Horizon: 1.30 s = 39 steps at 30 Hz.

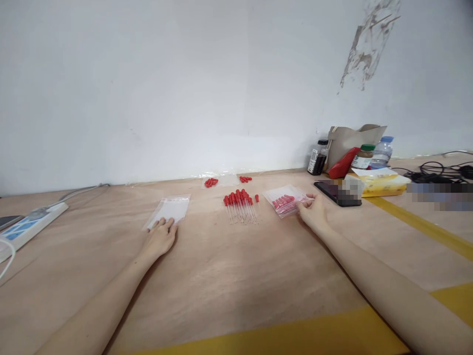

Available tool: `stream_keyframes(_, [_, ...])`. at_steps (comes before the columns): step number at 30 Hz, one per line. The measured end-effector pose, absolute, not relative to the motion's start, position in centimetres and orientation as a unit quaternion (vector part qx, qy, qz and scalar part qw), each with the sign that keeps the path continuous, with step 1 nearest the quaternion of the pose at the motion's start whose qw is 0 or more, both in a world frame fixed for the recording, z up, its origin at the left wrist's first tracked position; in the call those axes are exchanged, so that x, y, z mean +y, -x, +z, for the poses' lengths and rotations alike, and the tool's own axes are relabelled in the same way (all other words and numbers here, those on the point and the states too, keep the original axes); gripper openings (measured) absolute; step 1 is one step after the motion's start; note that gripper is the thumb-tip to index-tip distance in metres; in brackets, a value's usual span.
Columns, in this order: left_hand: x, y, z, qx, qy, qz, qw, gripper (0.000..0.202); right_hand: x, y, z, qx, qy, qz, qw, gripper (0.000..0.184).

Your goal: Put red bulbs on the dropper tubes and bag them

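Observation:
My left hand lies with its fingers stretched over the near edge of a flat stack of clear plastic bags. With fingers closed, my right hand grips the right side of a zip bag, where several red rubber bulbs show through the plastic. Between my hands lies a group of glass droppers with red rubber bulbs, thin tips pointing toward me. One single dropper is slightly apart on their right. Further back, loose red bulbs rest near the wall, and a smaller group of red bulbs is beside a clear plastic sheet.
A white power strip with cables is at the left. On the right are a black phone, a yellow tissue pack, a dark bottle, a green-lidded jar, a beige bag and black cables.

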<state>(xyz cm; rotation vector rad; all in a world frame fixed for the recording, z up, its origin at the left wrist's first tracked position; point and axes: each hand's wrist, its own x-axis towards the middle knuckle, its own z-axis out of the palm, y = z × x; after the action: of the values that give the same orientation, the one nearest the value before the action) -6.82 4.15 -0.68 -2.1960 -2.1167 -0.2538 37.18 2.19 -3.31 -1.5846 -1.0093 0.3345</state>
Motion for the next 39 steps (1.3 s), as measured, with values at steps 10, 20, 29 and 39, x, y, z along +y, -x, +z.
stream_keyframes(10, [1.6, 4.6, 0.7, -0.478, 0.850, -0.220, -0.015, 0.045, 0.2, -34.8, -2.0, -0.540, 0.630, -0.027, 0.557, 0.030])
stream_keyframes(20, [-3.4, 0.8, 1.2, -0.244, 0.959, -0.061, -0.130, 0.053, -1.9, -31.3, -1.1, -0.700, 0.571, 0.015, 0.428, 0.014])
stream_keyframes(29, [-3.4, -0.1, 1.1, -0.258, 0.954, -0.074, -0.133, 0.040, 3.4, -28.3, 1.2, -0.692, 0.668, 0.081, 0.262, 0.015])
stream_keyframes(39, [-3.7, 0.1, 0.3, -0.274, 0.941, -0.140, -0.141, 0.037, 7.4, -25.6, 0.6, -0.593, 0.749, 0.148, 0.257, 0.039])
